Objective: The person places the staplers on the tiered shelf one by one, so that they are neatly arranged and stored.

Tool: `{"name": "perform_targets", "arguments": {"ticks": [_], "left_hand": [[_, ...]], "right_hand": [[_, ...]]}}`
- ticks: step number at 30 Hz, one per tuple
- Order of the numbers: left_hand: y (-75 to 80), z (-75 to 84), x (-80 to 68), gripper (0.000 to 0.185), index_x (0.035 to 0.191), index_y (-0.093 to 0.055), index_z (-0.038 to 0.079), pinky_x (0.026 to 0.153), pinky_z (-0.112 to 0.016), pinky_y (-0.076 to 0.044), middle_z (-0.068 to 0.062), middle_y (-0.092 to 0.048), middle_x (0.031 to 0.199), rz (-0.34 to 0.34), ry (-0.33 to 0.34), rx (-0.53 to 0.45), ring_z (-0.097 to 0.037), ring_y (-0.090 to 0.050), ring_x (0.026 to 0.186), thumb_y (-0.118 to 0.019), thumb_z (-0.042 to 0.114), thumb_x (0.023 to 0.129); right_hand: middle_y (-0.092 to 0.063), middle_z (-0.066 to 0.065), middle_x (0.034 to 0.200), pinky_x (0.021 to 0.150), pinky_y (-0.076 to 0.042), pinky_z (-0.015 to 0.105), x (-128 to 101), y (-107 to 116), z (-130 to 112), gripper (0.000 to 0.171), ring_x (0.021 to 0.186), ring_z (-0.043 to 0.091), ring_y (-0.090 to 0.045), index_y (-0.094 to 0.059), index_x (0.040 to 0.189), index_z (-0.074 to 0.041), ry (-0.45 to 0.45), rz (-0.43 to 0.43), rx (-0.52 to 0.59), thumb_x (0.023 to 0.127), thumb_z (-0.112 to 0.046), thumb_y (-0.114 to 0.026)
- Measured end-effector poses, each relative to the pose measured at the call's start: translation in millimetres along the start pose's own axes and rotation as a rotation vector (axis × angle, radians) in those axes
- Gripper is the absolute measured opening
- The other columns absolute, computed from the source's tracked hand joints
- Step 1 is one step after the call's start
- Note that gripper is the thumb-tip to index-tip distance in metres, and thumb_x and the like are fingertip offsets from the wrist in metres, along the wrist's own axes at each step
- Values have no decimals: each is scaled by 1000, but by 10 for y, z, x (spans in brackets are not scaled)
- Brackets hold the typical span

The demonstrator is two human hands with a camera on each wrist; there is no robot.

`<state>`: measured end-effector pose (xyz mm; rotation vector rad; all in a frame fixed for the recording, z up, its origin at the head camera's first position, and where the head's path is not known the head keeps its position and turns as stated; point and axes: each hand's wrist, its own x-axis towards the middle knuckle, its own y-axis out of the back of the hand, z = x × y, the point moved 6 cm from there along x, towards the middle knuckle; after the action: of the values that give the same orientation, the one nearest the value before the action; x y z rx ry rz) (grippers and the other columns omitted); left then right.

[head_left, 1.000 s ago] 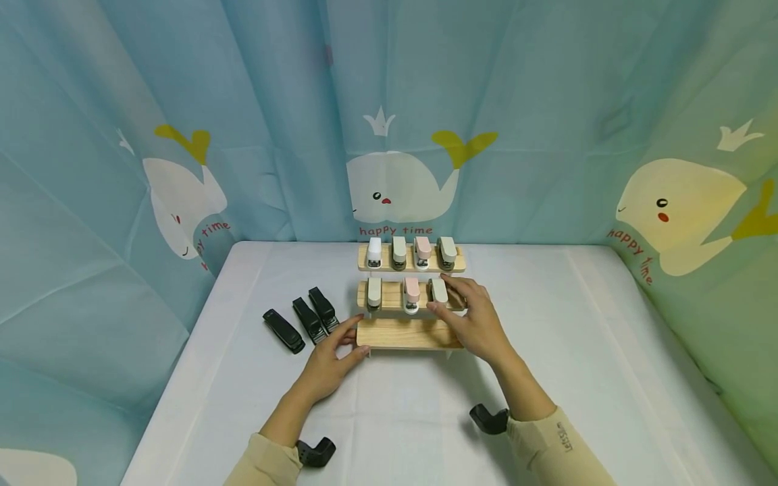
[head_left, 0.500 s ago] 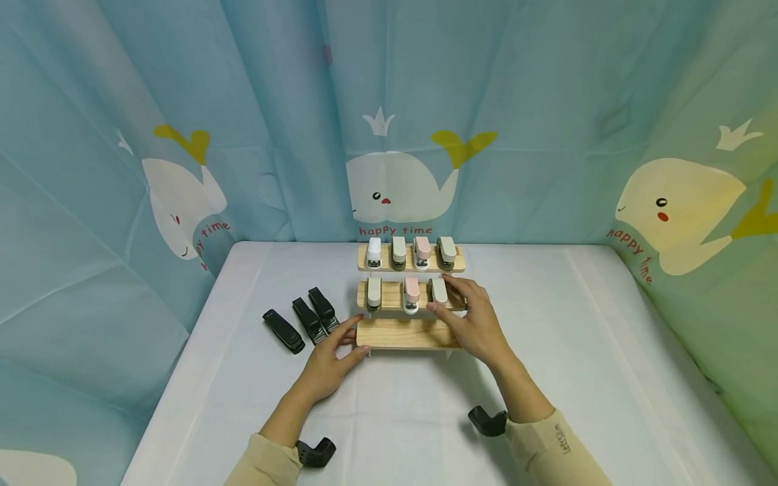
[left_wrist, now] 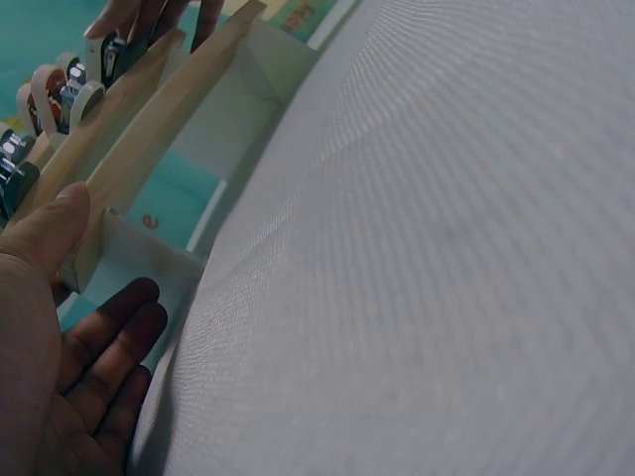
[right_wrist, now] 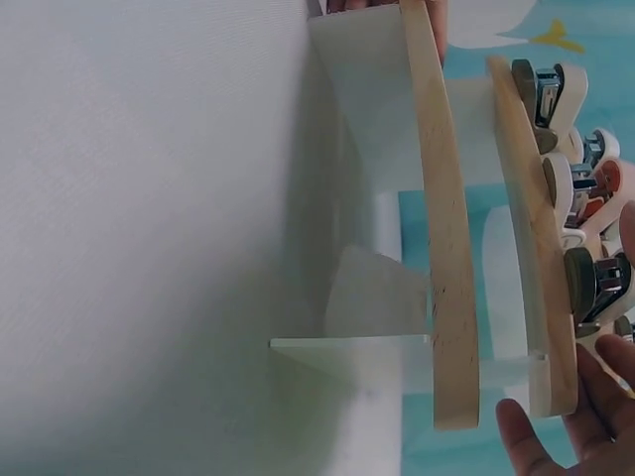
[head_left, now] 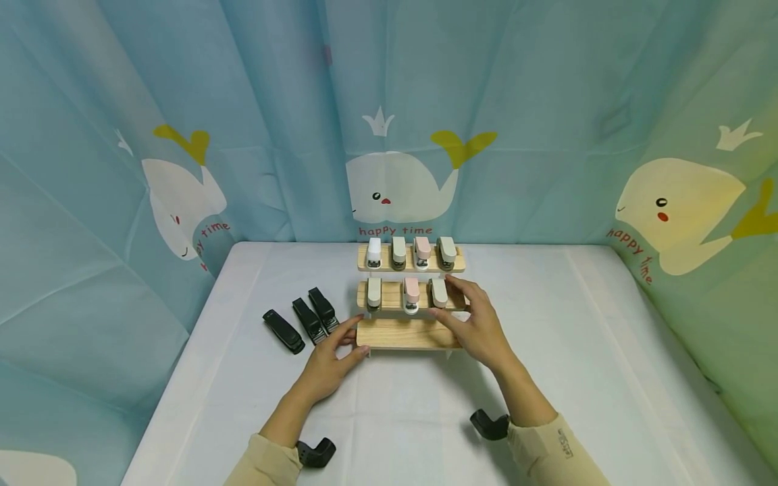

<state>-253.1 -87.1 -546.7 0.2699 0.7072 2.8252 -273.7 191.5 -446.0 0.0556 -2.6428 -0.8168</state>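
Note:
A wooden three-tier display rack (head_left: pixel 410 335) stands at the middle of the table. The left hand (head_left: pixel 326 372) holds the left end of its lowest tier, thumb (left_wrist: pixel 69 213) at the front corner; its other fingers are loosely bent beneath in the left wrist view. At the right end of the middle tier, the right hand (head_left: pixel 481 331) has a pale grey-green mini stapler (head_left: pixel 438 290) between its thumb in front and forefinger behind. Beside that stapler stand a pink mini stapler (head_left: pixel 411 291) and another pale one (head_left: pixel 373 292).
On the top tier is a row of mini staplers: white (head_left: pixel 374 252), pale green (head_left: pixel 398 252), pink (head_left: pixel 422 251) and grey-green (head_left: pixel 447 252). Several black staplers (head_left: pixel 283 331) lie left of the rack on the white-covered table (head_left: pixel 583 351). A blue whale-print curtain (head_left: pixel 535 81) hangs behind.
The right thumb has drawn slightly down and away from the front of the pale stapler, while the forefinger stays behind it. The left hand and the rack have not moved.

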Motion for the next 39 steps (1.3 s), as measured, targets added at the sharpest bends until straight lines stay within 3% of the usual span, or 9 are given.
{"name": "perform_targets", "arguments": {"ticks": [7,14,21,26,33,39], "left_hand": [[-2,-14,7,63,144,-38,46,101,-48,-42,13,-60,125,0,5,-1,-8,-58,116,-61,59,87],[0,-9,6,61,143,-38,48,101,-47,-42,13,-61,122,4,5,-4,-7,-58,115,-62,57,87],[0,-11,6,62,143,-37,51,102,-49,-41,14,-61,122,-2,16,7,-7,-58,115,-61,59,87],[-1,-5,5,62,143,-36,49,102,-50,-41,13,-61,123,-7,17,20,-9,-58,116,-60,60,87],[5,1,0,63,143,-37,49,102,-49,-41,14,-61,122,-8,28,6,-8,-58,116,-61,59,87],[15,12,9,64,144,-38,45,101,-50,-41,15,-63,118,9,18,4,-9,-59,114,-63,58,86]], "right_hand": [[-53,1,128,97,-41,43,-42,25,32,63,110,15,-49,-48,140,-26,3,24,25,84,-34,-76],[-50,12,138,97,-40,50,-102,91,-61,62,123,29,-48,-50,138,-12,15,85,53,82,-15,-78],[-47,19,139,97,-41,53,-202,213,-231,64,129,37,-44,-46,138,-2,-36,121,97,82,-8,-77],[-46,17,141,97,-41,54,-261,207,-26,66,128,36,-45,-43,142,-5,-84,109,146,84,-12,-75],[-48,9,140,99,-42,48,-345,128,389,65,122,32,-49,-41,143,-15,-194,71,187,88,-28,-73],[-49,12,138,94,-47,31,-413,86,493,63,117,34,-54,-42,142,-16,-244,22,232,88,-29,-72]]}}
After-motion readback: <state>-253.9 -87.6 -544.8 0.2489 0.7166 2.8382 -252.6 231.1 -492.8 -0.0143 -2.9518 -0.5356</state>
